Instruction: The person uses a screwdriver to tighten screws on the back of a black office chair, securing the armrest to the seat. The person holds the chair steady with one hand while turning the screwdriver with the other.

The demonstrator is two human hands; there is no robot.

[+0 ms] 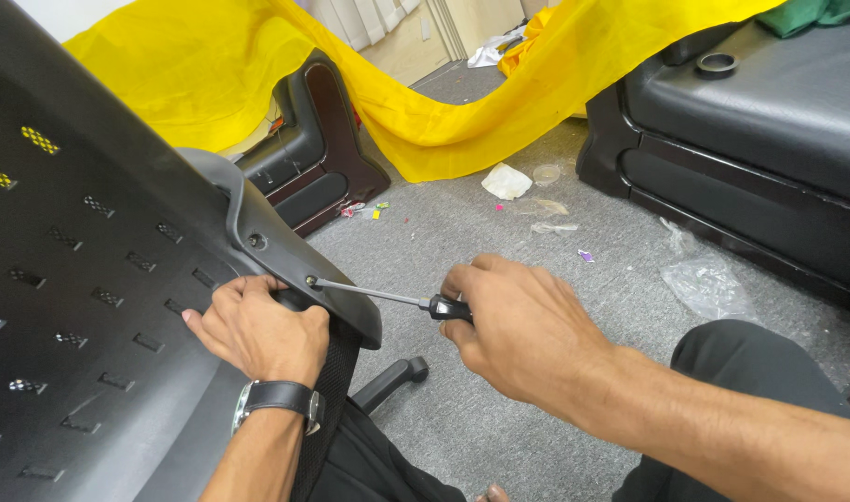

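Note:
A black plastic office chair back with rows of small slots fills the left of the head view. Its curved black bracket carries two screws. My left hand, with a black wristwatch, grips the edge of the bracket just below the lower screw. My right hand is closed around the black handle of a screwdriver. The thin metal shaft runs left and its tip sits in the lower screw. A chair leg with a caster shows under the bracket.
Yellow cloth drapes across the back over dark furniture. A black leather seat stands at the right. Paper scraps and clear plastic wrappers lie on the grey carpet. My dark-trousered knee is at lower right.

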